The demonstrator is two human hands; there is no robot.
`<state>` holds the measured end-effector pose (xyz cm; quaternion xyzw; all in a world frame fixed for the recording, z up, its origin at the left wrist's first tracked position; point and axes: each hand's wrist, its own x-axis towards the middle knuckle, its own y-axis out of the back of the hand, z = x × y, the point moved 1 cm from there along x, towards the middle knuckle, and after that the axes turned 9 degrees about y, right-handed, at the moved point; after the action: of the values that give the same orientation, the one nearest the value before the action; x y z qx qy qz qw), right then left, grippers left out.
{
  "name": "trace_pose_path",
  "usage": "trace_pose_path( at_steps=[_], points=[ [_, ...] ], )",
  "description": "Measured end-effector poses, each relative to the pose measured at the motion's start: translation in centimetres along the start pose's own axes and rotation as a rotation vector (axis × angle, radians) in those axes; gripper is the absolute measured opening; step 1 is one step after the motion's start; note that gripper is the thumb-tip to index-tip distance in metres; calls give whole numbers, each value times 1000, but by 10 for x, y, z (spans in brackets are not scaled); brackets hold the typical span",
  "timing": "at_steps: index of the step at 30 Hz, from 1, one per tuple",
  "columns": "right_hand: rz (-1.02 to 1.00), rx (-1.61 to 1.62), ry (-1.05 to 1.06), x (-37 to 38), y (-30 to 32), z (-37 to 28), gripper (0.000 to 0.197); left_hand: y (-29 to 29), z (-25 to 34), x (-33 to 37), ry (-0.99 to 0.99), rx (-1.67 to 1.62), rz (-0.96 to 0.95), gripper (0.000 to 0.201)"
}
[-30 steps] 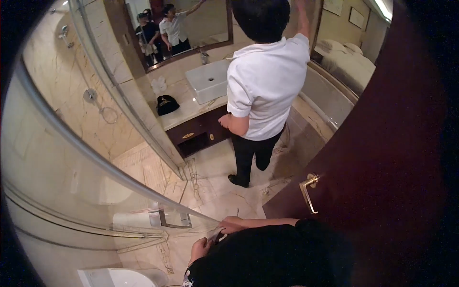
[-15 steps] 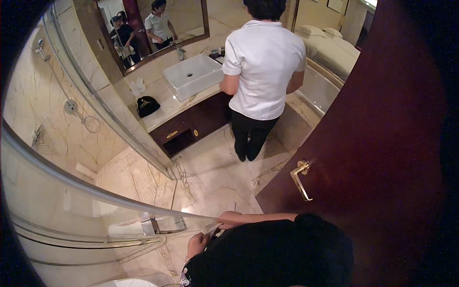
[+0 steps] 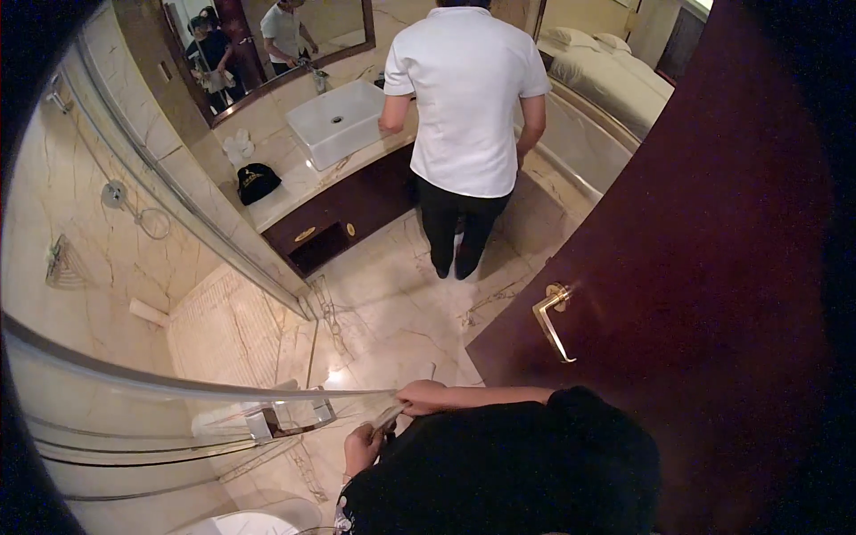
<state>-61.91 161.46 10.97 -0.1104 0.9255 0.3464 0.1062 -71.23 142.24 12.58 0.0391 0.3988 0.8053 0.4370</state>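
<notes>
My left hand [image 3: 361, 448] is low in the middle, its fingers closed on a pale, flat, narrow thing [image 3: 390, 415] that looks like folded cloth or paper. Just above it, my right hand [image 3: 419, 397] is closed at the other end of the same pale thing. My black sleeve hides part of what lies below the hands. A thin light edge [image 3: 433, 369] sticks up beyond my right hand; whether it belongs to the held thing I cannot tell.
A curved glass edge [image 3: 178, 385] runs close to my hands. On the right stands a dark red door with a gold handle [image 3: 555, 323]. Ahead, a person in a white shirt [image 3: 465, 102] faces the counter with a white basin [image 3: 334, 125] and a black pouch [image 3: 258, 183].
The view has shifted slightly. The person in white has moved a little, the right arm now hanging at the side. More of the pale thing shows between my hands.
</notes>
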Motion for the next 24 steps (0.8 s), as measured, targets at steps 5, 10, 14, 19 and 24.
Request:
trace_pose_path(
  at_steps=[5,10,14,19,24],
  points=[
    [313,23,-83,-14,18,-30,63,0,9,-4,-31,-48,27,26],
    [603,39,259,-9,59,-64,78,-7,7,-5,-16,-11,83,23],
    [534,39,419,14,61,-74,69,-14,-11,-2,9,-14,87,21],
    [329,184,576,29,59,-99,64,-3,0,0,-59,-208,135,22],
    [446,253,547,50,46,-92,43,-6,-12,2,-4,-99,95,26]
  ],
)
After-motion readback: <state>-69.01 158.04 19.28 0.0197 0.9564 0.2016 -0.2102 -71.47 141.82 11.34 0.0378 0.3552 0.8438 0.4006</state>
